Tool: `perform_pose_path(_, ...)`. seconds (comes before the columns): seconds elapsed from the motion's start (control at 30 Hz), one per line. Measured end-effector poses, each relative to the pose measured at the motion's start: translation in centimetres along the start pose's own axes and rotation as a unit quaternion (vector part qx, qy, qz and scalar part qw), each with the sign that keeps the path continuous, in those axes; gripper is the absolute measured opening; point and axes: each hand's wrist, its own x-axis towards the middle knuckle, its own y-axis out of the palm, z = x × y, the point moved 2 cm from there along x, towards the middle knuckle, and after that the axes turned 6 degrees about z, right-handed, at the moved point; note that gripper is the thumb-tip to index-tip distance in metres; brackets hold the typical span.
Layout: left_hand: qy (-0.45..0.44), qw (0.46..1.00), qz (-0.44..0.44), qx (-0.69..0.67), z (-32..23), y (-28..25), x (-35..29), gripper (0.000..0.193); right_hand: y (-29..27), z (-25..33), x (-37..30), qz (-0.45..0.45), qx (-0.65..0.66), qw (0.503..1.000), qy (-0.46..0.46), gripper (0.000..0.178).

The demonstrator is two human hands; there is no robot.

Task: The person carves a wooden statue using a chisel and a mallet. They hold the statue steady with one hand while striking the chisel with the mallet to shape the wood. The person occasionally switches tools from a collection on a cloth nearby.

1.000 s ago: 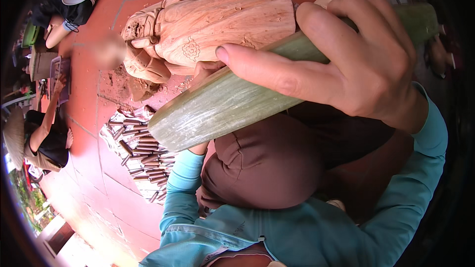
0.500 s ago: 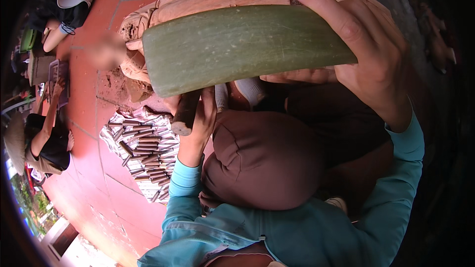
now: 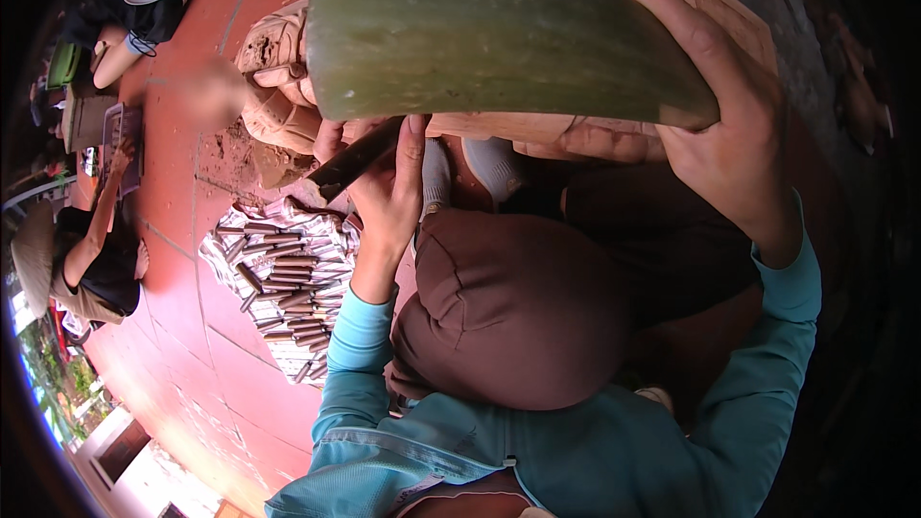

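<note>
My right hand [image 3: 734, 115] grips one end of a thick green slab-shaped mallet [image 3: 508, 38], thumb along its upper edge. The mallet spans the upper middle and hides much of the carved wooden piece [image 3: 273, 86] below. My left hand [image 3: 384, 206] is closed around a dark brown chisel handle [image 3: 355, 163], tilted with its butt toward the lower left. The chisel's blade is hidden behind the mallet. Folds and rounded shapes are cut into the wood at its left end.
A striped cloth [image 3: 302, 360] with several dark-handled chisels [image 3: 288, 278] lies on the red tile floor [image 3: 173, 278] at left. Wood chips [image 3: 230, 168] lie by the carving. Another person [image 3: 91, 249] sits far left, a hand at a crate [image 3: 125, 149]. My knee [image 3: 508, 307] rises in the middle.
The mallet has risen toward the top of the view and looks larger, uncovering more of the carving's left end. The chisel handle has tilted further, its butt moving up and left.
</note>
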Motion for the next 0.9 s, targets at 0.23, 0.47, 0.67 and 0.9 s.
perform_pose_path(0.23, 0.021, 0.999, 0.006, 0.024, 0.2, -0.2, -0.1, 0.039, 0.3, -0.1, -0.3, -0.003, 0.01, 1.0, 0.002, 0.057)
perform_pose_path(0.47, 0.031, 0.997, 0.023, 0.073, 0.0, -0.1, -0.2, 0.045, 0.1, 0.2, -0.3, 0.002, 0.007, 1.0, 0.017, 0.056)
perform_pose_path(0.67, -0.003, 0.977, 0.112, 0.183, 2.2, -1.7, -2.0, 0.04, 0.0, 0.8, 0.2, -0.025, 0.026, 0.999, -0.031, 0.056)
perform_pose_path(0.9, -0.053, 0.963, 0.156, 0.212, 0.2, -2.2, -0.9, 0.018, 0.8, 3.0, 2.0, -0.039, -0.244, 0.957, -0.149, 0.05)
